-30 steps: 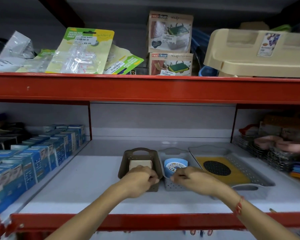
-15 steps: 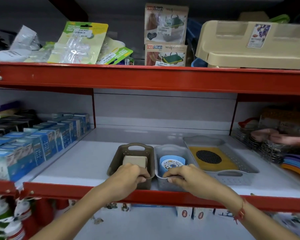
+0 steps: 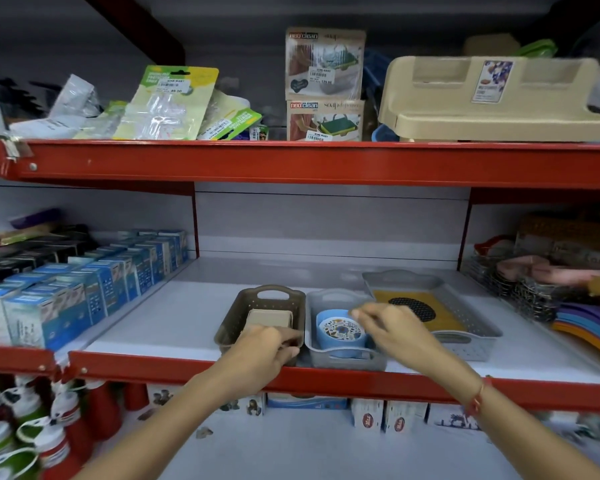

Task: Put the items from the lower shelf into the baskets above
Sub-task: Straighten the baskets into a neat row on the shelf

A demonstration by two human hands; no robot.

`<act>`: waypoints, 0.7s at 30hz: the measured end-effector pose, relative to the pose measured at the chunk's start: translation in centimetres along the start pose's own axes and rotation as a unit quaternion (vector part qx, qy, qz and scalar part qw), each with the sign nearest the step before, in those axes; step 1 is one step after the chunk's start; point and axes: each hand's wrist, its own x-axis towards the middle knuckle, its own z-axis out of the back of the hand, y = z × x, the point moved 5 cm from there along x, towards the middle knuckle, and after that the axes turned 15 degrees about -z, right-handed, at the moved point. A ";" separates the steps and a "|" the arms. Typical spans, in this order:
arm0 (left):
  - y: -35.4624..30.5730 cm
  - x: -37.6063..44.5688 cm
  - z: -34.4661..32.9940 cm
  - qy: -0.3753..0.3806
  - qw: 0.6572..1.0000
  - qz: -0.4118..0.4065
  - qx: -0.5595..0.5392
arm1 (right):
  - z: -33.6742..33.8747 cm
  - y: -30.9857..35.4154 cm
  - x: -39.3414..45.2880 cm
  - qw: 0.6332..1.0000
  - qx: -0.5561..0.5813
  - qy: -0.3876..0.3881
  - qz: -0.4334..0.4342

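Upper brown cardboard box (image 3: pixel 325 64): "neo clean" on a red logo; price sticker reads about "179.00".
Lower brown cardboard box (image 3: pixel 325 120): "neo clean"; faint "soap dispenser".
Green-and-yellow blister card (image 3: pixel 171 102): white sticker, "89.00".
Other labels: too blurred to read.

Two bare forearms show, with no sleeves reaching as far as the view goes. The left hand (image 3: pixel 271 344) wears nothing: no ring, watch or band on its wrist. The right hand (image 3: pixel 395 330) is also ringless as far as can be seen, though it is blurred. A thin red thread (image 3: pixel 477 398) circles the right wrist, with a small knot or bead on it.
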 end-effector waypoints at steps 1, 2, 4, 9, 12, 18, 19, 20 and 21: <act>-0.4 0.0 -0.1 -0.004 1.000 0.000 0.001 | 0.6 -1.3 0.6 0.999 -0.022 -0.032 -0.025; -0.9 0.0 -0.2 -0.003 1.000 0.002 0.006 | 1.0 -2.7 1.1 0.997 -0.046 -0.049 -0.050; -1.4 -0.1 -0.5 0.003 1.000 0.003 0.025 | 0.9 -5.3 1.6 0.993 -0.077 -0.037 -0.086; -1.6 0.0 -1.1 -0.002 0.998 0.010 0.057 | 0.3 -6.7 0.1 0.987 -0.148 -0.038 -0.052; -1.9 -0.3 -1.4 -0.013 0.998 0.013 0.055 | 0.7 -6.5 -1.2 0.987 -0.154 -0.042 -0.028; -1.8 -0.8 -2.2 -0.025 0.998 0.031 0.058 | 1.1 -6.1 -4.0 0.986 -0.156 -0.057 -0.008; -2.0 -0.8 -2.3 -0.027 0.997 0.032 0.067 | 1.2 -6.1 -4.3 0.987 -0.150 -0.059 -0.007; -2.4 -0.9 -2.4 -0.025 0.996 0.036 0.077 | 1.4 -6.1 -4.7 0.988 -0.144 -0.056 -0.013; -2.7 -1.0 -2.5 -0.029 0.995 0.035 0.087 | 1.4 -6.1 -5.0 0.988 -0.144 -0.055 -0.012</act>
